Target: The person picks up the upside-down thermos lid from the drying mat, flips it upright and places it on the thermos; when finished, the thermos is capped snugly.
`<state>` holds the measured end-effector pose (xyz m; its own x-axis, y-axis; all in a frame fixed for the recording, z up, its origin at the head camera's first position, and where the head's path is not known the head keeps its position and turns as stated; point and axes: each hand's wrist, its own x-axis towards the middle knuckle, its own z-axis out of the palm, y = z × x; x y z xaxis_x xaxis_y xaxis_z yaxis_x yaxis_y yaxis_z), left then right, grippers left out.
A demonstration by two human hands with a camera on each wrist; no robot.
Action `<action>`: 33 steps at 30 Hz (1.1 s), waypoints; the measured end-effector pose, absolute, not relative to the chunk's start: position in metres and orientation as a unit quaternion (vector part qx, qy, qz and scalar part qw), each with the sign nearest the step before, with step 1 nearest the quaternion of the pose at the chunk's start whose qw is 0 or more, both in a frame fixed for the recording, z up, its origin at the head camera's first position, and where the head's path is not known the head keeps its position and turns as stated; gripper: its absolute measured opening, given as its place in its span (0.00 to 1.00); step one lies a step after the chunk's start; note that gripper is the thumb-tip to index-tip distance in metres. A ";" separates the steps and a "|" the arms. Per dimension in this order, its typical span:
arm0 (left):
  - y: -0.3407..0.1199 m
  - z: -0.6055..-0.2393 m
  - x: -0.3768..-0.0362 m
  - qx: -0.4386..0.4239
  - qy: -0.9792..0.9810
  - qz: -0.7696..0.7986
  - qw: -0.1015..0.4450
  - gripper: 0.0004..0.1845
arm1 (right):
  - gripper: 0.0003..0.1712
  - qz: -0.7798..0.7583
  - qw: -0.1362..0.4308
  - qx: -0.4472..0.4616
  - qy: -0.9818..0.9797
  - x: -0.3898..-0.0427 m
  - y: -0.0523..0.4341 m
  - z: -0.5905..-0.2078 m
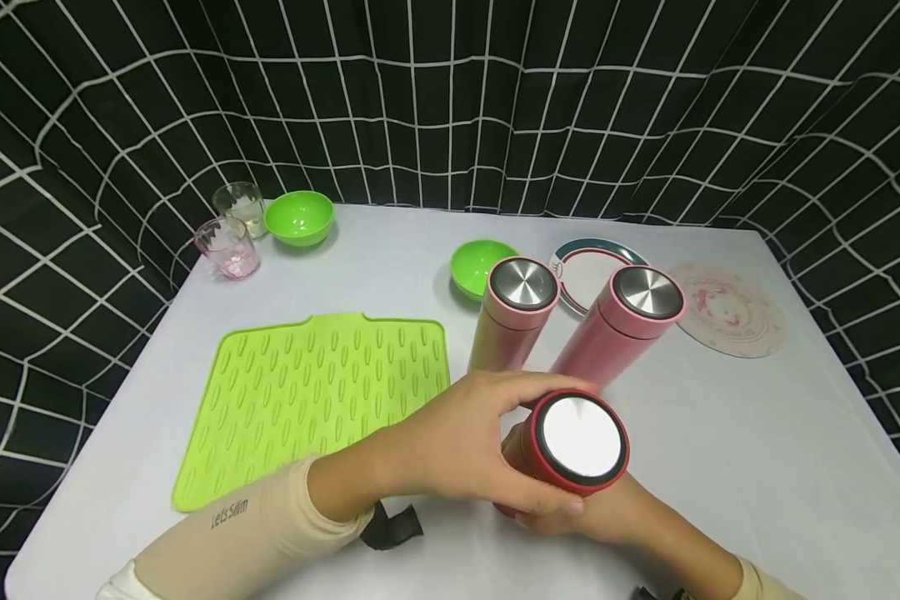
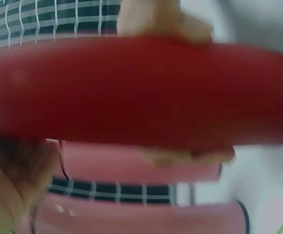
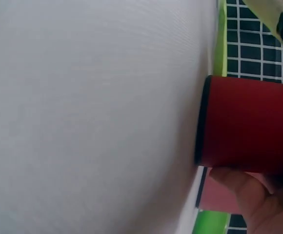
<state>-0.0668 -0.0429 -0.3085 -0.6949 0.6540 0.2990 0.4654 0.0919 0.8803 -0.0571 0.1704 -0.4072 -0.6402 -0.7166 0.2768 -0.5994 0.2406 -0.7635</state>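
A red thermos flask [image 1: 581,440] with a shiny steel-topped lid stands upright at the front of the table, held by both hands. My left hand [image 1: 472,437] curls round its upper end, thumb on the near side, fingers on the far side. Lower down, my right hand [image 3: 251,200] grips the body; in the head view the flask and left hand partly hide it. The red side [image 2: 141,92] fills much of the left wrist view. Just behind stand two pink thermos flasks, the left one [image 1: 512,325] and the right one [image 1: 618,329], both lidded.
A green ridged mat [image 1: 315,400] lies to the left. Behind are a green bowl [image 1: 474,260], a rimmed plate [image 1: 588,279] and a pink-patterned plate [image 1: 731,312]. At the back left stand another green bowl [image 1: 300,218] and two glasses, one pink [image 1: 231,250], one clear [image 1: 242,207].
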 end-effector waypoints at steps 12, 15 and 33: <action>-0.034 -0.312 -0.050 0.334 0.699 0.633 -0.012 0.38 | 0.24 -0.456 0.049 -0.420 0.783 -0.055 0.164 -0.401; -0.037 -0.314 -0.060 0.351 0.681 0.642 0.035 0.38 | 0.27 -0.494 0.072 -0.425 0.755 -0.058 0.158 -0.390; -0.060 -0.314 -0.065 0.422 0.731 0.524 0.117 0.39 | 0.35 -0.533 0.096 -0.345 0.767 -0.049 0.182 -0.390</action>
<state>-0.0653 -0.0597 -0.3142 -0.6170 0.7390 0.2705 0.4936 0.0957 0.8644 -0.0492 0.1816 -0.3900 -0.7440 -0.6309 0.2199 -0.4259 0.1943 -0.8837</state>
